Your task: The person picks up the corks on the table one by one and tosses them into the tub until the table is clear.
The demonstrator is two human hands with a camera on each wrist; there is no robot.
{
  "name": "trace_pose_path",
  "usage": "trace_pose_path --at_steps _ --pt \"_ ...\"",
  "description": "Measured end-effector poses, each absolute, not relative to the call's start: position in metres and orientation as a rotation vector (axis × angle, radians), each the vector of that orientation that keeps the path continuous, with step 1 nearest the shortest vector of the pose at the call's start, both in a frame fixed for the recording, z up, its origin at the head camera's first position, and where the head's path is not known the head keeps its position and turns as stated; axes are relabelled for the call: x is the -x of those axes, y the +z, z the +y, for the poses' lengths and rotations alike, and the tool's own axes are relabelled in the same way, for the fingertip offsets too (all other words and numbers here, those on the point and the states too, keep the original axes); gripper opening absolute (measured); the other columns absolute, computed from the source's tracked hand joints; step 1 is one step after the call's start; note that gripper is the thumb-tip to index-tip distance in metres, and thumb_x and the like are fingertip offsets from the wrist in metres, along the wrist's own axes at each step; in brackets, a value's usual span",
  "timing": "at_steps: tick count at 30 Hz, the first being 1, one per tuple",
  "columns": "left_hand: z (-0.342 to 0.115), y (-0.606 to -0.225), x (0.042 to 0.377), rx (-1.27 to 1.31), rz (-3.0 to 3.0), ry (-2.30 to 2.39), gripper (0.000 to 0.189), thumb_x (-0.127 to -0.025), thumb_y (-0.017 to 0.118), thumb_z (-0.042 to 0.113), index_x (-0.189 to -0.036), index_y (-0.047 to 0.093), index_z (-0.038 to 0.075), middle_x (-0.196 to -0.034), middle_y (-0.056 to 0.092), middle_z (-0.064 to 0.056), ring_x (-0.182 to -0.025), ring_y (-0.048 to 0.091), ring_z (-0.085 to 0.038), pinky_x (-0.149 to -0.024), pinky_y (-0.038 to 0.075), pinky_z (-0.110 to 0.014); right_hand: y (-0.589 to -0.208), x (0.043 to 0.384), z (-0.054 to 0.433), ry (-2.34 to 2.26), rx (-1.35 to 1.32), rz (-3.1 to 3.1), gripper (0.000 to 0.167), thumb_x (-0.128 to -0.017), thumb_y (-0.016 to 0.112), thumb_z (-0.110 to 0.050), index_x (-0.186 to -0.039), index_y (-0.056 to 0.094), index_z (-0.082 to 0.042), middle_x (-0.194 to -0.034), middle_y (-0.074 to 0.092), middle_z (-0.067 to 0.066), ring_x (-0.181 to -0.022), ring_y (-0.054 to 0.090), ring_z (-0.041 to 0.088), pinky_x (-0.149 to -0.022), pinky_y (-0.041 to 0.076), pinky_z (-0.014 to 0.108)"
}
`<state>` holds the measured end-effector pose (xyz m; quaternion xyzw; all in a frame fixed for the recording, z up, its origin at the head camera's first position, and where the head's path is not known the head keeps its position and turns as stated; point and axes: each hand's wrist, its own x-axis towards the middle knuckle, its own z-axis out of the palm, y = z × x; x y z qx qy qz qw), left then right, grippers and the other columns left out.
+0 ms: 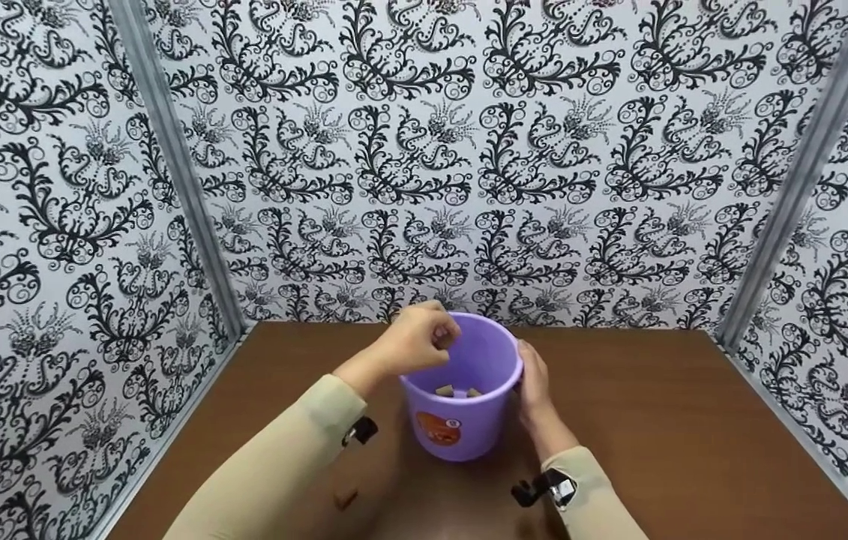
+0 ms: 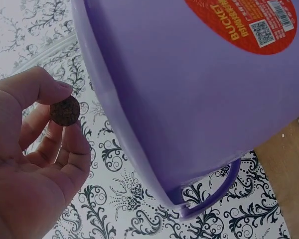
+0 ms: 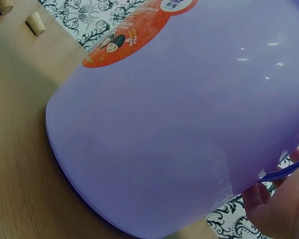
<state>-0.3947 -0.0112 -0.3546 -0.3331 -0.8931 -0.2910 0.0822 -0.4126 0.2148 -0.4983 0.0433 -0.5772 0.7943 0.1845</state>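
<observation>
A person is standing at a brown wooden worktop [image 1: 693, 435] boxed in on three sides by walls papered in black-and-white floral scrolls [image 1: 513, 165]. A purple plastic bucket [image 1: 461, 405] is standing upright near the middle back of the worktop, an orange label [image 1: 438, 428] facing the viewer.

The left hand [image 1: 416, 337] is hovering over the near left part of the bucket's rim, fingers curled. The left wrist view is showing the thumb and fingertips pinching a small dark round cork [image 2: 65, 110], seen end-on, just beside the bucket's outer wall.

The right hand [image 1: 534, 382] is resting against the bucket's right side, steadying it. In the right wrist view only the palm edge and fingers [image 3: 276, 204] are showing near the thin purple handle [image 3: 286, 172]; the fingers seem to be lying along the wall, but whether they are curling round anything cannot be told.

Inside the bucket, at least two pale corks [image 1: 456, 391] are already lying on the bottom. Two more corks [image 3: 20, 16] are lying on the worktop beyond the bucket in the right wrist view, and a small dark piece [image 1: 346, 498] is lying on the worktop near the left sleeve. So, judging from this, the gathering of corks into the bucket looks partly done: some are in, one is in hand over the rim, and a few are remaining outside.
</observation>
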Motion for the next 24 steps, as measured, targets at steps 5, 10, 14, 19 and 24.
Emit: trace_pose_path --at_steps 5,10,14,19,24 --pt "-0.004 -0.351 0.395 1.002 -2.706 -0.849 0.039 -0.077 0.078 -0.003 -0.115 0.078 0.006 -0.107 0.064 -0.002 -0.099 0.066 -0.016 -0.087 0.059 -0.021 -0.498 0.413 0.215 2.245 -0.133 -1.632 0.047 -0.113 0.039 -0.025 -0.134 0.061 0.011 -0.111 0.073 0.004 -0.101 0.066 0.015 -0.093 0.053 0.03" --pt "0.004 -0.355 0.398 1.02 -2.727 -0.832 0.039 -0.078 0.081 -0.002 -0.115 0.078 0.007 -0.108 0.064 -0.002 -0.1 0.066 -0.016 -0.087 0.06 -0.022 -0.499 0.412 0.217 2.25 -0.116 -1.633 0.045 -0.113 0.04 -0.025 -0.133 0.062 0.009 -0.108 0.073 0.0 -0.099 0.066 0.013 -0.092 0.053 0.028" --pt "0.005 -0.36 0.402 1.011 -2.75 -0.816 0.038 -0.077 0.083 -0.001 -0.114 0.078 0.008 -0.107 0.064 0.0 -0.1 0.066 -0.015 -0.088 0.06 -0.022 -0.501 0.41 0.215 2.254 -0.093 -1.649 0.046 -0.113 0.04 -0.025 -0.135 0.061 0.009 -0.112 0.073 0.003 -0.1 0.066 0.014 -0.093 0.053 0.029" --pt "0.004 -0.359 0.411 1.025 -2.734 -0.778 0.037 -0.074 0.081 -0.002 -0.109 0.08 0.007 -0.102 0.065 -0.001 -0.095 0.063 -0.015 -0.085 0.059 -0.022 -0.498 0.41 0.214 2.271 -0.089 -1.629 0.045 -0.113 0.04 -0.025 -0.134 0.063 0.007 -0.113 0.073 0.003 -0.101 0.065 0.013 -0.093 0.053 0.029" --pt "0.004 -0.353 0.416 1.069 -2.734 -0.729 0.035 -0.072 0.078 -0.004 -0.105 0.081 0.007 -0.097 0.063 -0.001 -0.091 0.059 -0.014 -0.08 0.056 -0.021 -0.494 0.41 0.213 2.295 -0.078 -1.612 0.047 -0.113 0.04 -0.026 -0.136 0.061 0.009 -0.113 0.072 0.004 -0.101 0.065 0.015 -0.093 0.053 0.031"
